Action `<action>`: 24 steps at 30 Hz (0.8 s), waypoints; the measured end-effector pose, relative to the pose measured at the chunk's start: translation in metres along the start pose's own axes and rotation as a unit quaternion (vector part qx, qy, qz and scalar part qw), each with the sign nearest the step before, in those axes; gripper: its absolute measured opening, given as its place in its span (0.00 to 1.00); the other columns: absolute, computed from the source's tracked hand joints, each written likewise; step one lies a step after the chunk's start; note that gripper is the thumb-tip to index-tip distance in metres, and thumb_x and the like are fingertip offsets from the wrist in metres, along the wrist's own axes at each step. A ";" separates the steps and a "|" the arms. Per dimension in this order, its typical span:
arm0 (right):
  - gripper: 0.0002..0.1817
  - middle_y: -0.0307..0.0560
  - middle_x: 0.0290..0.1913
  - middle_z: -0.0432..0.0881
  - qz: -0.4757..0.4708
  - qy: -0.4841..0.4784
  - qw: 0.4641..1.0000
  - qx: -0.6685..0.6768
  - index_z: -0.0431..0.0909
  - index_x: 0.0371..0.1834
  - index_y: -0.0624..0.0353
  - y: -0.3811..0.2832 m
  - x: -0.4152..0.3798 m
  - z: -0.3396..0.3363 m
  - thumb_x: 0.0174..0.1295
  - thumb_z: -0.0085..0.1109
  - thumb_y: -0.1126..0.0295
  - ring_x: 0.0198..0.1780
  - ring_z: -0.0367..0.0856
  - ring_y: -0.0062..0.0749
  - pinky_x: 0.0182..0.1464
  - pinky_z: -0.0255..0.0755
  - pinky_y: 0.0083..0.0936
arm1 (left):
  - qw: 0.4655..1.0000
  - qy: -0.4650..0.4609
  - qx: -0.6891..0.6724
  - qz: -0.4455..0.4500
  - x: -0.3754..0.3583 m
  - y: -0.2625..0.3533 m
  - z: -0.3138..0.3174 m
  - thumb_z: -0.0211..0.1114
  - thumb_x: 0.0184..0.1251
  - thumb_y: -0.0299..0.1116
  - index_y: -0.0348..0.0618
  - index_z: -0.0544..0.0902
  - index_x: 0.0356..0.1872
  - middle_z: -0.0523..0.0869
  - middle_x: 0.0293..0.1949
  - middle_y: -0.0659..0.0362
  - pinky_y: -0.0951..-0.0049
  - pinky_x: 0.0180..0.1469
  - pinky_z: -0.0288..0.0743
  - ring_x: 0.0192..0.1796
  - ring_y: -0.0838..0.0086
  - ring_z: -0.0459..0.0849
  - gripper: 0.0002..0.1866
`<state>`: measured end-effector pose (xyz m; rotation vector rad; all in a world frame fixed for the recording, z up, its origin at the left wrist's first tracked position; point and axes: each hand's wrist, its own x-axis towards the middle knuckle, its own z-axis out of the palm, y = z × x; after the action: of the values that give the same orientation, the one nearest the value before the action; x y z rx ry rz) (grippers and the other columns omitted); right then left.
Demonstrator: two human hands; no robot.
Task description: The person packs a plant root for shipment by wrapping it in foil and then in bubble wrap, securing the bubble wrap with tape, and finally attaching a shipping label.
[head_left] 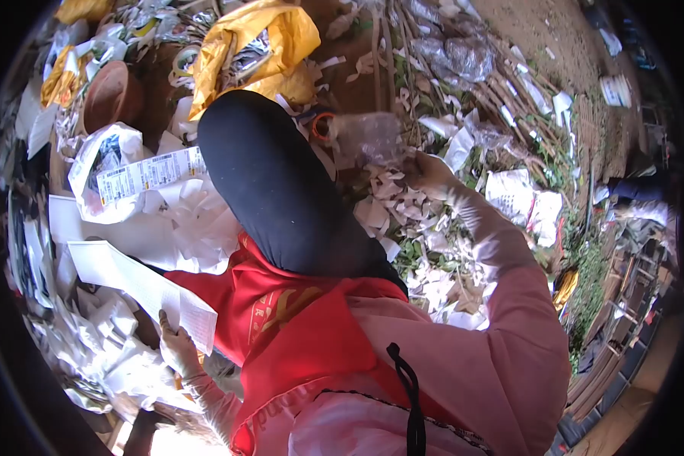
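A white sheet is held above the litter-covered ground, left of the person's lap, its near right end overlapping the red garment. A clear plastic piece, blurred, is beyond and right of the bent dark-clad leg, which stands between the two. Just past the sheet is a white bag with a barcoded label strip across it; farther out, toward the far left of the ground, sits a brown bowl. A yellow bag lies beyond the knee, an orange ring near the plastic piece, and pale scraps on the near side of it. Sticks fill the ground's far right.

The sheet's long axis slants from far left to near right; the plastic piece's is too blurred to tell.

The left hand reaches forward with bent fingers pinching the sheet's near edge; those underneath are hidden. The right arm stretches forward, its hand turned inward at the plastic piece; whether its fingers pinch or merely touch, I cannot tell.
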<state>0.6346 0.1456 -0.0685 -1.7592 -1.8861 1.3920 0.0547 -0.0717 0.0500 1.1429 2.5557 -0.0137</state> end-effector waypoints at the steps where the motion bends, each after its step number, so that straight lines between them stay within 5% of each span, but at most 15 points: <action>1: 0.21 0.51 0.42 0.82 0.019 -0.014 1.000 0.002 0.73 0.50 0.65 -0.035 -0.003 -0.017 0.58 0.62 0.64 0.44 0.80 0.32 0.47 0.72 0.30 | 1.000 -0.002 0.014 -0.011 -0.002 0.010 -0.001 0.53 0.53 0.23 0.40 0.70 0.65 0.80 0.55 0.44 0.63 0.50 0.75 0.47 0.55 0.84 0.32; 3: 0.20 0.48 0.43 0.81 0.054 -0.041 0.998 0.007 0.73 0.51 0.65 -0.102 -0.021 -0.047 0.60 0.60 0.64 0.45 0.79 0.32 0.48 0.72 0.30 | 1.000 -0.009 -0.019 0.001 -0.001 0.006 0.011 0.57 0.50 0.23 0.41 0.67 0.67 0.80 0.53 0.42 0.60 0.52 0.74 0.49 0.50 0.82 0.36; 4: 0.20 0.42 0.43 0.78 -0.131 -0.016 0.990 0.054 0.69 0.55 0.64 -0.111 -0.023 -0.047 0.63 0.58 0.66 0.46 0.73 0.25 0.50 0.69 0.25 | 0.998 0.000 -0.050 0.025 -0.004 0.011 0.014 0.58 0.49 0.23 0.42 0.66 0.68 0.80 0.53 0.41 0.59 0.53 0.74 0.50 0.49 0.81 0.37; 6: 0.22 0.41 0.37 0.75 -0.057 -0.094 0.969 0.222 0.68 0.58 0.62 -0.201 -0.055 -0.050 0.64 0.57 0.64 0.39 0.74 0.22 0.43 0.70 0.24 | 0.994 0.037 -0.019 0.097 -0.002 0.006 0.022 0.60 0.45 0.22 0.43 0.62 0.70 0.80 0.50 0.40 0.57 0.54 0.73 0.50 0.45 0.80 0.42; 9: 0.20 0.40 0.20 0.70 -0.052 -0.318 0.791 0.521 0.69 0.56 0.64 -0.232 -0.053 -0.020 0.68 0.50 0.61 0.18 0.65 0.20 0.25 0.63 0.18 | 0.997 0.019 0.029 0.068 -0.002 0.003 0.027 0.63 0.45 0.26 0.43 0.64 0.69 0.78 0.52 0.42 0.54 0.56 0.70 0.52 0.48 0.78 0.41; 11: 0.19 0.39 0.20 0.69 -0.024 -0.418 0.773 0.476 0.71 0.54 0.63 -0.256 -0.048 0.004 0.68 0.52 0.61 0.18 0.64 0.19 0.24 0.65 0.18 | 0.997 -0.036 0.036 0.061 -0.009 0.016 0.014 0.65 0.47 0.32 0.42 0.66 0.68 0.78 0.52 0.41 0.52 0.56 0.70 0.52 0.46 0.77 0.40; 14: 0.18 0.39 0.25 0.73 -0.074 -0.381 0.875 0.290 0.68 0.59 0.57 -0.308 -0.049 0.052 0.67 0.52 0.67 0.23 0.73 0.22 0.28 0.73 0.21 | 0.970 0.038 -0.140 0.194 -0.023 0.030 0.013 0.68 0.50 0.42 0.39 0.67 0.66 0.79 0.47 0.43 0.54 0.52 0.71 0.48 0.49 0.78 0.40; 15: 0.22 0.42 0.28 0.76 -0.056 -0.406 0.866 0.287 0.65 0.61 0.55 -0.305 -0.041 0.059 0.64 0.56 0.69 0.26 0.78 0.29 0.31 0.76 0.27 | 0.936 0.060 -0.247 0.243 -0.022 0.032 0.021 0.69 0.50 0.45 0.38 0.67 0.66 0.79 0.47 0.44 0.55 0.51 0.71 0.47 0.51 0.78 0.41; 16: 0.25 0.46 0.30 0.77 -0.229 -0.285 0.914 0.177 0.64 0.61 0.58 -0.310 -0.040 0.077 0.62 0.58 0.67 0.27 0.79 0.34 0.33 0.76 0.30 | 0.879 -0.030 -0.420 0.225 -0.028 0.049 0.023 0.68 0.52 0.43 0.38 0.67 0.66 0.77 0.50 0.45 0.58 0.51 0.72 0.47 0.54 0.79 0.39; 17: 0.28 0.50 0.31 0.78 -0.392 -0.153 0.905 0.060 0.63 0.61 0.60 -0.324 -0.041 0.103 0.59 0.61 0.65 0.29 0.81 0.40 0.35 0.77 0.33 | 0.784 -0.114 -0.579 0.194 -0.038 0.073 0.025 0.68 0.54 0.40 0.39 0.67 0.66 0.76 0.54 0.46 0.61 0.51 0.72 0.46 0.57 0.80 0.37; 18: 0.35 0.59 0.36 0.79 -0.361 -0.179 0.912 -0.075 0.59 0.62 0.67 -0.343 -0.037 0.114 0.56 0.64 0.60 0.33 0.81 0.51 0.39 0.77 0.37 | 0.654 -0.189 -0.715 0.159 -0.045 0.096 0.027 0.67 0.55 0.38 0.40 0.66 0.66 0.75 0.57 0.47 0.64 0.51 0.73 0.46 0.60 0.81 0.36; 20: 0.40 0.66 0.43 0.76 -0.428 -0.182 0.872 -0.152 0.57 0.62 0.72 -0.356 -0.034 0.145 0.56 0.64 0.56 0.42 0.79 0.56 0.45 0.75 0.40 | 0.775 -0.023 -0.543 0.321 -0.030 0.103 0.030 0.65 0.59 0.37 0.40 0.68 0.64 0.74 0.58 0.50 0.68 0.48 0.76 0.44 0.64 0.82 0.32; 22: 0.38 0.69 0.47 0.74 -0.405 -0.245 0.851 -0.226 0.59 0.63 0.70 -0.361 -0.032 0.168 0.58 0.60 0.54 0.48 0.76 0.59 0.49 0.73 0.43 | 0.733 -0.042 -0.665 0.139 -0.024 0.111 0.038 0.64 0.59 0.43 0.40 0.73 0.55 0.78 0.53 0.53 0.69 0.41 0.80 0.43 0.61 0.83 0.26; 23: 0.37 0.69 0.47 0.74 -0.418 -0.271 0.836 -0.230 0.60 0.63 0.69 -0.368 -0.027 0.165 0.58 0.59 0.54 0.48 0.77 0.59 0.49 0.73 0.44 | 0.455 -0.114 -0.881 0.057 -0.020 0.111 0.042 0.64 0.58 0.43 0.40 0.73 0.50 0.79 0.50 0.53 0.67 0.42 0.80 0.45 0.60 0.83 0.23; 24: 0.36 0.69 0.48 0.74 -0.430 -0.294 0.821 -0.234 0.61 0.63 0.68 -0.378 -0.018 0.155 0.59 0.58 0.54 0.48 0.77 0.59 0.49 0.73 0.44 | 0.423 -0.121 -0.897 0.040 -0.019 0.112 0.036 0.63 0.58 0.43 0.41 0.74 0.48 0.78 0.48 0.53 0.66 0.46 0.79 0.47 0.60 0.81 0.21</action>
<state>0.2801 0.1161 0.1329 -0.3247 -2.9751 1.1855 0.1582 -0.0152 0.0366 0.1253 0.8278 1.8111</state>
